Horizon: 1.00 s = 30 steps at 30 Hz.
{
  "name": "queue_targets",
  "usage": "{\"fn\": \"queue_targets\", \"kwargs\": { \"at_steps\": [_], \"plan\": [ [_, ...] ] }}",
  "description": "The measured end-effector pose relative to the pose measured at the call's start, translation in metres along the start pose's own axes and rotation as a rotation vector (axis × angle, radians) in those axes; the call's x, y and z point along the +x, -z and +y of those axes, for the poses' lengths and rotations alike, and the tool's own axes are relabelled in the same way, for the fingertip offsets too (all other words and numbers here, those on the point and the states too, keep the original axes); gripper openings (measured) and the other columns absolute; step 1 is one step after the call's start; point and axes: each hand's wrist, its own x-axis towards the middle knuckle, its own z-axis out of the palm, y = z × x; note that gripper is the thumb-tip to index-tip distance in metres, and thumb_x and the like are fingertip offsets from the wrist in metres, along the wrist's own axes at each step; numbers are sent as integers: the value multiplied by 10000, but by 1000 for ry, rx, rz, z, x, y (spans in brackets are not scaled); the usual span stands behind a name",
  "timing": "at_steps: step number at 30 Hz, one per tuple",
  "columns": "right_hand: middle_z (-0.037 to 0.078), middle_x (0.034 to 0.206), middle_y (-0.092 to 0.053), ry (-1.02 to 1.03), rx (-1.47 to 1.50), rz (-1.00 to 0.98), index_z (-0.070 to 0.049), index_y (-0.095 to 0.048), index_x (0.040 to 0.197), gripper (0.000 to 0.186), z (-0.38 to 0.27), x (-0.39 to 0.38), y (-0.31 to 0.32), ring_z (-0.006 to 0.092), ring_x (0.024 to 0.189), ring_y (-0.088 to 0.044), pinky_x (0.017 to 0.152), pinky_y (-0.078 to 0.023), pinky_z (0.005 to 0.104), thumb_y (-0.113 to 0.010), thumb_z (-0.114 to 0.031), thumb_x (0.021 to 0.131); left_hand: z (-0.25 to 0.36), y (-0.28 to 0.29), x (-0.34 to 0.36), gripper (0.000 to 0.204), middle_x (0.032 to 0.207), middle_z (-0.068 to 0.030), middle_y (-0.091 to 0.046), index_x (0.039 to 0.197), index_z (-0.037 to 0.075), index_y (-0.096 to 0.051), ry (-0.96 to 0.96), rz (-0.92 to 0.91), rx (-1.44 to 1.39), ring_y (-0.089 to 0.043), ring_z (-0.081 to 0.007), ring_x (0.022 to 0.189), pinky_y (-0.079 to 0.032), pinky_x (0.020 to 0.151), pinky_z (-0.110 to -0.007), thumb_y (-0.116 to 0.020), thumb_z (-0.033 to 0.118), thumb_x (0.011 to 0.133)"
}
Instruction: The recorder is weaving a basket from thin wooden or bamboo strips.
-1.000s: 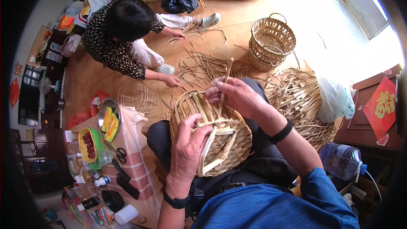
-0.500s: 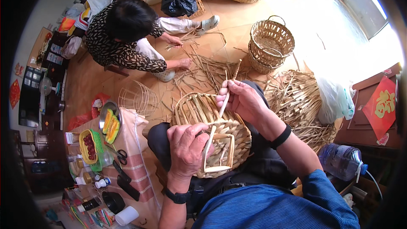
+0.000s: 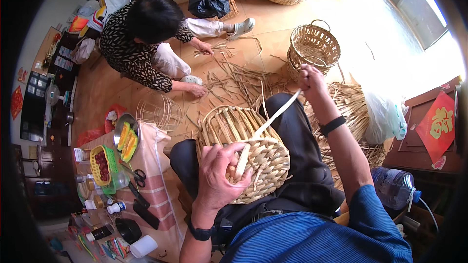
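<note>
A half-woven basket (image 3: 263, 170) of pale dried strips rests on my lap, with upright stakes on its far side and a tightly plaited face toward me. My left hand (image 3: 222, 173) is closed on the basket's near left part, its thumb beside a folded pale strand. My right hand (image 3: 312, 80) is raised beyond the basket to the right, fingers closed on a long pale strip (image 3: 280, 112) that runs taut back to the weave. A thin loose strand stands up behind the basket.
Another person (image 3: 141, 53) sits ahead-left among scattered strips. A wire frame (image 3: 158, 114), stacked baskets (image 3: 312, 46) and a strip pile (image 3: 343, 102) surround me. The cloth-covered table (image 3: 158, 185) at left holds scissors (image 3: 139, 178), a bowl and bottles; a water jug (image 3: 392, 185) is at right.
My right hand has moved up and rightward away from the basket, drawing the pale strip out long. My left hand has shifted on the weave; the square loop there no longer shows.
</note>
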Motion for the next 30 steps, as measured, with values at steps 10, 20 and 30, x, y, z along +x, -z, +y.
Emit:
{"fn": "queue_targets", "kwargs": {
  "at_steps": [10,20,30],
  "plan": [
    [-52,709,-533,176,74,150,-82,-656,1170,131,-77,59,110,60,511,-373,444,-254,239,-562,-173,1165,2,-4,7,311,882,-49,-650,1098,80,-743,153,125,-69,-641,-286,890,-536,821,-412,-861,-6,824],
    [-97,685,-361,604,-786,-341,-86,-719,1209,524,-110,-70,24,41,592,-293,534,-244,268,-410,-509,1210,10,-11,21,320,1129,-98,-696,1143,67,-786,74,120,33,-662,-297,1033,-553,917,-399,-826,-32,842],
    [57,883,-772,192,-1148,-1038,-35,-781,1277,222,-43,-159,-41,89,622,-624,608,-549,274,-686,-68,1078,18,-21,40,403,1139,-88,-666,1190,84,-744,57,-43,113,-657,-315,1098,-541,977,-464,-844,27,804]
  ]
}}
